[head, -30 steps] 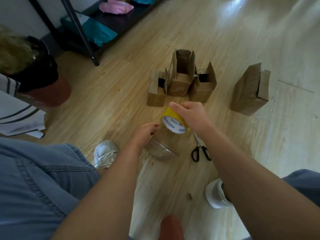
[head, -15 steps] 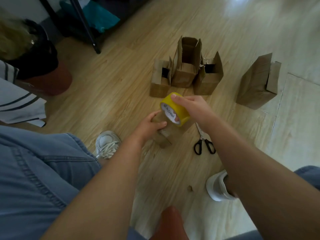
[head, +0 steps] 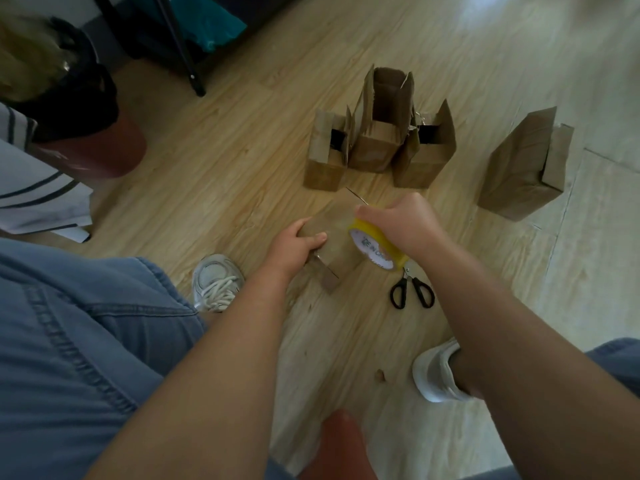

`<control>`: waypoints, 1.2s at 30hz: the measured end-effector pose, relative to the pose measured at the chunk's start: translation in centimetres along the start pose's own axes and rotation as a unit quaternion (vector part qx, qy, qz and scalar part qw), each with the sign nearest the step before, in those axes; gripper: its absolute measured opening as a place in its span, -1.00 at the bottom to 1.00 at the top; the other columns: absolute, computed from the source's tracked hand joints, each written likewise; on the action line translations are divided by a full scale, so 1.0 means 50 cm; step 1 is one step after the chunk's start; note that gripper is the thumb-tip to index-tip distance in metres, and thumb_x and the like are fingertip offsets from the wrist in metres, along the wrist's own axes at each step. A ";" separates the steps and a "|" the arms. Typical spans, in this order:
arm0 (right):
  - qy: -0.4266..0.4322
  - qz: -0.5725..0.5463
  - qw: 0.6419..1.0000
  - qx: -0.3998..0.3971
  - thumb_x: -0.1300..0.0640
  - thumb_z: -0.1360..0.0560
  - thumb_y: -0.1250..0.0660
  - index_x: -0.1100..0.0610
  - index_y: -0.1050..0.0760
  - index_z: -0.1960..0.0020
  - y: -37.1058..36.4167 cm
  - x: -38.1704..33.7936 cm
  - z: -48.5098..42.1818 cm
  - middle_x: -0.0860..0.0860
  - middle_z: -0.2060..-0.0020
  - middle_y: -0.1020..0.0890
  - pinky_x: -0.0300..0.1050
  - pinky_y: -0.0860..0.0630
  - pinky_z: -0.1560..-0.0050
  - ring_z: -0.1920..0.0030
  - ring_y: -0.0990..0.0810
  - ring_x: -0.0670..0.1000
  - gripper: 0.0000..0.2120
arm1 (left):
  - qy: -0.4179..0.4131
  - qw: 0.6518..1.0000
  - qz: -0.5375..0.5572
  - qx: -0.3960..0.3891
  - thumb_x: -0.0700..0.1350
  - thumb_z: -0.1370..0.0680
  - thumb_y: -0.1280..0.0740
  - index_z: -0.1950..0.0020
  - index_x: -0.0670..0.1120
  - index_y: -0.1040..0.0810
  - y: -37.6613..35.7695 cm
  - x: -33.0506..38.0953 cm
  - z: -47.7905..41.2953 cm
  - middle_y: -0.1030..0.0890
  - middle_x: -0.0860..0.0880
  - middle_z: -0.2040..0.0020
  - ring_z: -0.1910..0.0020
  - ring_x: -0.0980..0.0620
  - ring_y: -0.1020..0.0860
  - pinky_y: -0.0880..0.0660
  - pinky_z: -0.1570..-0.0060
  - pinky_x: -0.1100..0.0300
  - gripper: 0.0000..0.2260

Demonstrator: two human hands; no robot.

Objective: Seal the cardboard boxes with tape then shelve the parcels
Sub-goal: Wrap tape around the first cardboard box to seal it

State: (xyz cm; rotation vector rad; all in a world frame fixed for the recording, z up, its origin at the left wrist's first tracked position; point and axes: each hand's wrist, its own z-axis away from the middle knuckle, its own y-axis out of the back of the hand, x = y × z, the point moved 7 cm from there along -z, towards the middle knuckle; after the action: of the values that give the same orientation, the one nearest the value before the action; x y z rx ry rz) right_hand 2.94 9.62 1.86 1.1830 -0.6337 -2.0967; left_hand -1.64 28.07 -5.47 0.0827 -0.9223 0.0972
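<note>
Moved right of the brown box (head: 334, 230), the right hand (head: 403, 220) is gripping yellow tape (head: 377, 252); the left hand (head: 294, 244) is clutching the box.

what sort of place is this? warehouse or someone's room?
Probably a home room or small packing space, not a warehouse: a wood-plank floor, small open cardboard boxes standing on it, and a black metal rack holding teal bags.

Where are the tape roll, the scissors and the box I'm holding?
tape roll (head: 374, 251), head view, on the white printed face of its core.
scissors (head: 409, 279), head view, at the pivot just above the black handles.
held box (head: 337, 233), head view, on its bare top face.
</note>
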 end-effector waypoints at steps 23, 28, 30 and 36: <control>-0.137 -0.031 0.985 -0.096 -0.23 -0.47 -0.43 0.24 -0.39 -0.32 -0.048 0.144 0.025 0.07 0.10 -0.59 -0.13 -0.43 0.21 0.15 -0.57 0.03 -0.34 | -0.013 1.000 -0.010 0.005 -0.20 -0.57 -0.38 -0.41 -0.06 -0.45 -0.011 0.010 -0.002 -0.48 0.19 0.12 0.19 0.26 -0.48 -0.44 0.27 0.35 -0.59; -0.143 -0.049 0.986 -0.071 -0.22 -0.49 -0.41 0.21 -0.40 -0.10 -0.065 0.159 0.021 0.04 0.29 -0.50 -0.14 -0.34 0.38 0.34 -0.50 -0.03 -0.49 | -0.048 0.995 -0.092 0.005 -0.11 -0.61 -0.34 -0.48 -0.06 -0.38 -0.015 0.017 0.003 -0.51 0.05 -0.25 -0.05 0.14 -0.51 -0.42 0.00 0.29 -0.57; -0.144 -0.055 0.986 -0.066 -0.22 -0.48 -0.42 0.20 -0.41 -0.10 -0.063 0.165 0.016 0.03 0.29 -0.49 -0.14 -0.32 0.38 0.35 -0.50 -0.02 -0.48 | -0.087 0.954 -0.286 0.028 -0.03 -0.66 -0.22 -0.59 -0.02 -0.18 -0.020 0.025 -0.001 -0.28 -0.03 -0.52 -0.45 -0.02 -0.31 -0.27 -0.39 0.09 -0.49; -0.130 -0.061 0.987 -0.074 -0.21 -0.48 -0.44 0.20 -0.42 0.09 -0.065 0.181 0.006 0.05 0.27 -0.55 -0.15 -0.32 0.39 0.35 -0.51 -0.02 -0.54 | -0.256 0.763 -0.593 0.007 -0.01 -0.71 0.11 -0.62 -0.01 0.18 -0.107 0.012 0.028 0.24 0.05 -0.61 -0.56 0.09 0.31 0.36 -0.51 0.02 -0.52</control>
State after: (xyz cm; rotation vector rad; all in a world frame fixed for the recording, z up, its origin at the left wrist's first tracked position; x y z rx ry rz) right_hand -1.81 5.26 -5.25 0.8939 -0.5207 -2.3815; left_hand -1.76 22.63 -4.33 0.7254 -1.2632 -1.1637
